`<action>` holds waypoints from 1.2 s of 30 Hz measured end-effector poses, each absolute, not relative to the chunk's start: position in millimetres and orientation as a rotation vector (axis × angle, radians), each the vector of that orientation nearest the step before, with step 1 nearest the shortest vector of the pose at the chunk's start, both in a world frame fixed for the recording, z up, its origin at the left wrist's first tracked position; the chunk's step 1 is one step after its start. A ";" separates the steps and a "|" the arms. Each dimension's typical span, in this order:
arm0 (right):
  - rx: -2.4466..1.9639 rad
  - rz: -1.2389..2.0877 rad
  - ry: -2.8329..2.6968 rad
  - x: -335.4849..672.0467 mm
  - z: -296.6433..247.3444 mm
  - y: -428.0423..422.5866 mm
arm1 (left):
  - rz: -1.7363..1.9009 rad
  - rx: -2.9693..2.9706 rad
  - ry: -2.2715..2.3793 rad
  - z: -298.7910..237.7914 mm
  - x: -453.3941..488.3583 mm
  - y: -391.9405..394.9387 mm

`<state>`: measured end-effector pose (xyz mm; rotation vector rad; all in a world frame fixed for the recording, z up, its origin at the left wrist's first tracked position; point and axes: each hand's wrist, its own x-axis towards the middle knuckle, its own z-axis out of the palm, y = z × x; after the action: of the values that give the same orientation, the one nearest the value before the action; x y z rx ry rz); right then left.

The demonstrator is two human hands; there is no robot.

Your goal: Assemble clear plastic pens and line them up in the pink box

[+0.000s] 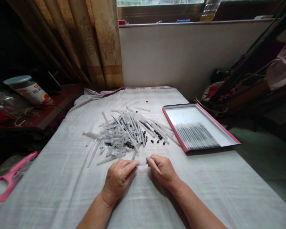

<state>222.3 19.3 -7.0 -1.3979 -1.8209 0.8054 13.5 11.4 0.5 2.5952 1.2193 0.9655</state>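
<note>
Between left hand (120,178) and right hand (163,170): slim clear tube (142,163), one end pinched in each; pen-part pile (124,132) beyond.

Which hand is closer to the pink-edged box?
The right hand. It is left of the pink-edged box and nearer the camera; the left hand is farther left, beyond the right one.

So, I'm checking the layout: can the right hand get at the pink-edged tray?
Probably yes: only tablecloth shows between the right hand and the pink-edged tray, though that hand holds a pale tube.
</note>
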 end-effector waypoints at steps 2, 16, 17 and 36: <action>-1.413 0.831 -1.821 222.6 -8.0 19.0 | 0.964 2.578 1.202 0.3 14.2 11.2; -1.225 1.028 -1.625 223.7 -0.7 18.6 | 1.024 2.492 1.257 -1.7 13.5 13.8; -1.244 1.000 -1.652 223.3 1.1 18.1 | 1.019 2.496 1.252 -1.8 13.7 13.4; -1.218 1.128 -1.536 221.6 -9.5 19.0 | 1.022 2.474 1.267 -1.9 14.2 12.8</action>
<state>221.6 19.0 -9.5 -1.2184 -1.5360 1.1275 14.2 12.8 -1.9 2.4745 1.2669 1.0224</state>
